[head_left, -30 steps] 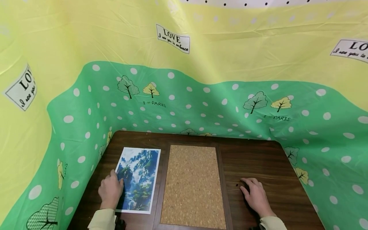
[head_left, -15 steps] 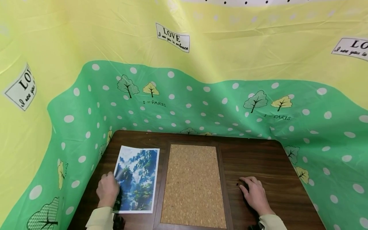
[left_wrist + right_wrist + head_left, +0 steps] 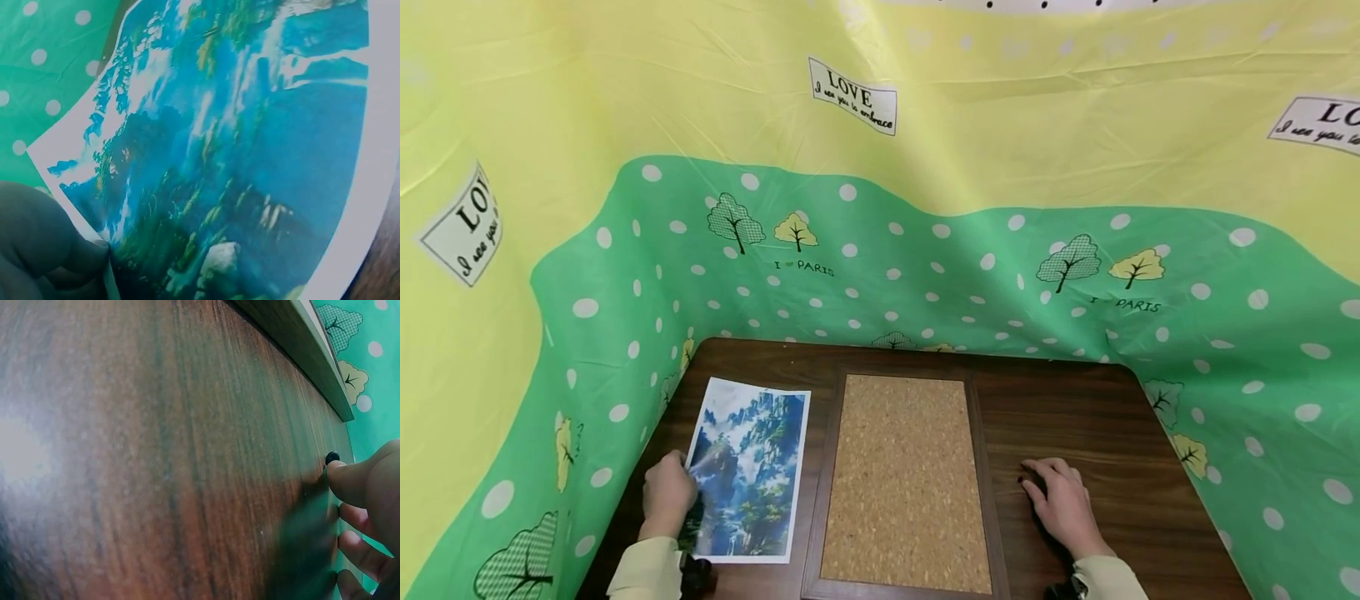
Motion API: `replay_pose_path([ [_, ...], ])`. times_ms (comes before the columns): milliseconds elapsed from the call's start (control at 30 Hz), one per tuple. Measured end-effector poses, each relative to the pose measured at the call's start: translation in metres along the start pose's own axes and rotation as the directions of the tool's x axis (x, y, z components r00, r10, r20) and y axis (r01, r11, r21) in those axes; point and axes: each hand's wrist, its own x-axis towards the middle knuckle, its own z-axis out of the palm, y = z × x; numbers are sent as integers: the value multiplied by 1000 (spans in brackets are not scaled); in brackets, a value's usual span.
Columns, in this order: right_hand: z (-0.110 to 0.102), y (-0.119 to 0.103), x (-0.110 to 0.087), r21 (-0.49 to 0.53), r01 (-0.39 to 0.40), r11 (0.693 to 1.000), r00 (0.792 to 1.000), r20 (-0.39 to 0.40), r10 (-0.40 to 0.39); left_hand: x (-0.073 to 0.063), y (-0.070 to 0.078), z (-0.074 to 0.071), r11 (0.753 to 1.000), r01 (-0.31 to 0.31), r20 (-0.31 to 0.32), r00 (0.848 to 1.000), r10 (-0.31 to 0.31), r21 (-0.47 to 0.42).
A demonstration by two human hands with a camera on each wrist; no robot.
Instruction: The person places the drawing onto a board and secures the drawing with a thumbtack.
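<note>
At the left of the table my left hand [image 3: 667, 495] pinches the left edge of a printed landscape picture [image 3: 752, 475] of blue mountains and mist, with a white border. In the left wrist view the thumb and a finger grip the paper [image 3: 237, 156] near a corner, and the sheet is bowed. My right hand [image 3: 1066, 505] rests on the table with its fingers bent loosely. A small round black object [image 3: 332, 457] lies by a fingertip in the right wrist view; whether they touch I cannot tell.
Between the hands lies a cork board [image 3: 906, 483] in a dark wooden frame. The dark wood table [image 3: 1075, 408] extends around it. A green and yellow patterned curtain [image 3: 925, 283] encloses the table behind and at both sides.
My left hand has slid left and slightly toward me, drawing the picture a little left and away from the board. My right hand has edged slightly left toward the small black object.
</note>
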Motion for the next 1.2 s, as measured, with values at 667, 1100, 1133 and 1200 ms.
replay_pose_path([
  [667,-1,-1,2,10,-1,1000,1000,6,1,-3,-4,-17,999,-24,-26,999,23,-33],
  [1100,0,-1,1,16,-21,1000,1000,18,20,-12,23,2,993,-32,41,998,37,-110],
  [1133,0,-1,1,17,-21,1000,1000,20,20,-13,25,4,994,-33,46,998,38,-108],
  [1200,0,-1,2,18,-22,1000,999,23,22,-15,29,9,993,-37,58,997,44,-114],
])
